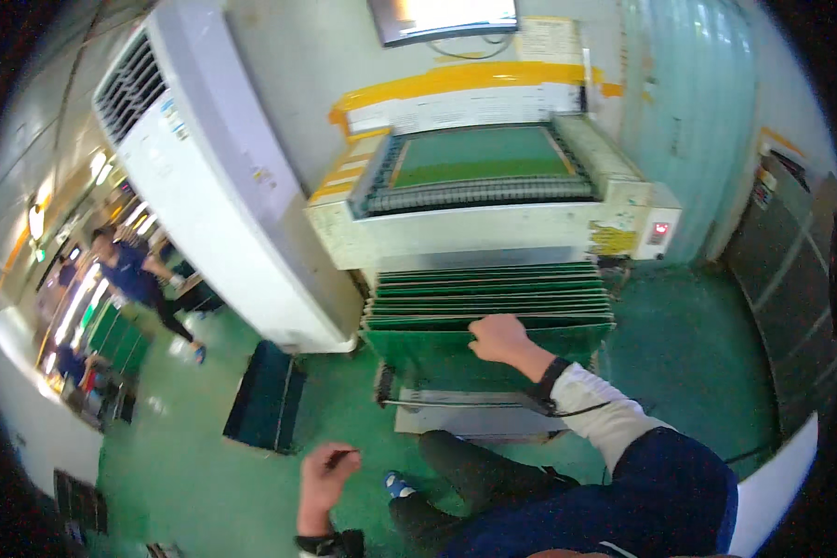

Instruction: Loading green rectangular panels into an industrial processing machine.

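Note:
My right hand (507, 340) is closed at the upper edge of the front green panel (437, 358), its fingers curled against it. This flat panel stands upright in a rack, at the front of a row of several similar green panels (479, 290) packed closely side by side. My left hand (327, 472) hangs lower and further left, over the floor and apart from the rack. Its fingers are curled, and a small dark thing shows at them, too small to name. Dark bands circle both wrists, and a cord trails from the right one.
Behind the rack stands a conveyor machine (474, 229) with a large green panel (484, 153) on its rollers. A tall white air conditioner (223, 177) rises at left, near a dark bin (266, 398) on the floor. Another person (132, 272) is further back at left. A dark panel stands (790, 288) right.

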A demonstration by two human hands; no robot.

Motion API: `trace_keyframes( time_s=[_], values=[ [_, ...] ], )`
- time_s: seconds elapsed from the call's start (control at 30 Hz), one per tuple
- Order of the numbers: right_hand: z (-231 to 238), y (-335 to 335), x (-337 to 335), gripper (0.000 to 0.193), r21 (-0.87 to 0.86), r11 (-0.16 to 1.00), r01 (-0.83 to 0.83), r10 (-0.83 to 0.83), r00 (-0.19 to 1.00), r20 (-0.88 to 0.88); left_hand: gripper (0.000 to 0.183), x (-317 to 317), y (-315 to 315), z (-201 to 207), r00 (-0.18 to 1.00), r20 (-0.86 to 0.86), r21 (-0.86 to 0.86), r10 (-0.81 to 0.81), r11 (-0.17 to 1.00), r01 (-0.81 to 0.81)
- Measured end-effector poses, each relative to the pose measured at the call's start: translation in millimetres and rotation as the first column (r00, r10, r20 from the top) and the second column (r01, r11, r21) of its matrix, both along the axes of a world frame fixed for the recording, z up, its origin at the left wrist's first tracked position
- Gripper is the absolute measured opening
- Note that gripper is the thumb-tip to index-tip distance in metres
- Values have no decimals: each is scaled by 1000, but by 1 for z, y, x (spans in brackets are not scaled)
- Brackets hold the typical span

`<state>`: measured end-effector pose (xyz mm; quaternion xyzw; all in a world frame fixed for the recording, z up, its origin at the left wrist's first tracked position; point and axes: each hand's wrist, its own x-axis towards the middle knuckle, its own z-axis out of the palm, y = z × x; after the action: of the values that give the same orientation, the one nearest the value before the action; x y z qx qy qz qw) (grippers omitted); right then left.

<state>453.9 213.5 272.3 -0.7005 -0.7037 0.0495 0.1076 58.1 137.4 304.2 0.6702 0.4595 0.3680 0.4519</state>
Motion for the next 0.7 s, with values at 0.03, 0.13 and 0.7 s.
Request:
trace_keyframes(
  time_s=[0.03, 0.13, 0.7],
  values=[
    [-1, 1, -2, 26, -16, 1000, -13, 14, 1000, 21, 9, 21, -14, 73, 989, 10, 221, -149, 965, 144],
    [1, -8, 0, 25, -34, 999, 10, -11, 1000, -8, 33, 1, -64, 108, 652, 613, 128, -446, 871, 475],
    [-10, -5, -2, 27, -8, 1000, -25, 25, 1000, 17, 27, 80, -83, 162, 398, 550, 834, -734, 503, -227]
  ],
)
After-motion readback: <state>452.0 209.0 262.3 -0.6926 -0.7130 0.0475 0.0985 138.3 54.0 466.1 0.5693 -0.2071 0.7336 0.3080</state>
